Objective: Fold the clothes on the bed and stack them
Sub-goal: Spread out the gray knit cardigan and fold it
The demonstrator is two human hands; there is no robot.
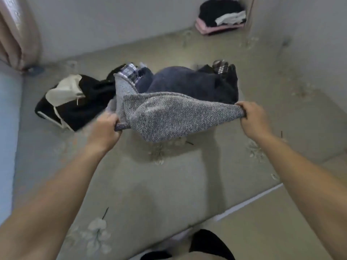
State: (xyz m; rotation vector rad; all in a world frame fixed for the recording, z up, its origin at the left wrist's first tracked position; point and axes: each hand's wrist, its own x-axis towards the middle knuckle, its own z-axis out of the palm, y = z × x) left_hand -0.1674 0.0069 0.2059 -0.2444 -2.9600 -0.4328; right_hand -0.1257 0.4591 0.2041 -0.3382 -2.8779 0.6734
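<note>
A grey knitted garment (165, 115) hangs stretched between both hands above the bed (150, 184). My left hand (105, 128) grips its left edge and my right hand (252, 117) grips its right corner. Behind it lies a heap of unfolded clothes: a dark navy piece (189, 83), a plaid piece (129, 72), and a black and white garment (75, 100) to the left. A folded stack (221, 17) of black, white and pink clothes sits at the far corner of the bed.
The bed has a beige sheet with a flower print. A white wall (112, 21) runs along the far side and a pink curtain (16, 32) hangs at the top left. The bed's near edge (244, 203) runs diagonally at lower right.
</note>
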